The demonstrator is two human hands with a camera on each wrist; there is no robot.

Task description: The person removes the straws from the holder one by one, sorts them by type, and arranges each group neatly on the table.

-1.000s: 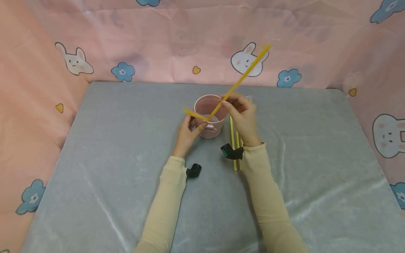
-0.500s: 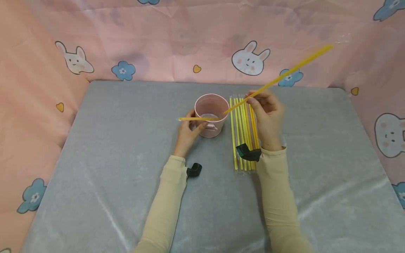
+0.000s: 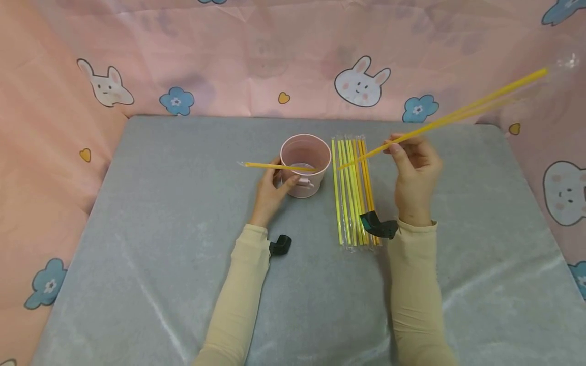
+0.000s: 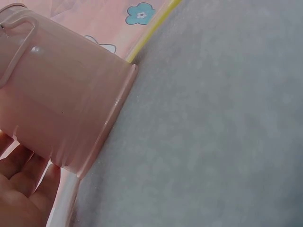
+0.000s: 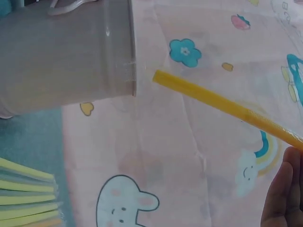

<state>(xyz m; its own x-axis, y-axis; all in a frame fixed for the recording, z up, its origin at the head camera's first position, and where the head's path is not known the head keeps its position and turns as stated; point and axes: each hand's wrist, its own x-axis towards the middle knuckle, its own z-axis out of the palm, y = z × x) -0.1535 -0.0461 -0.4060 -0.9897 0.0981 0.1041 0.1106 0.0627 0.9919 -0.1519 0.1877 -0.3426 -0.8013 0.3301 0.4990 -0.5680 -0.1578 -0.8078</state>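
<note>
My left hand (image 3: 270, 195) holds a pink cup (image 4: 61, 90) by its left side, thumb at the front near the small handle. A yellow straw (image 3: 274, 166) leans over the cup's left rim with its lower end inside; clear wrapping shows at its outer tip. My right hand (image 3: 416, 173) pinches another long yellow straw (image 3: 476, 107) between thumb and fingers, right of the cup. This straw slants up to the right, with clear plastic beyond its far end. In the right wrist view its lower end (image 5: 189, 90) points at the cup, apart from the rim.
A row of wrapped straws (image 3: 350, 203), yellow-green and orange, lies between the cup and my right arm on the grey cloth-covered table (image 3: 183, 213). A pink patterned curtain (image 3: 252, 61) hangs behind and at the sides. A black wrist device (image 3: 377, 226) overlaps the straws' near end.
My right hand has moved right, away from the cup, carrying its straw, which now slants lower. The straw in the cup reaches further left. My left hand has stayed at the cup.
</note>
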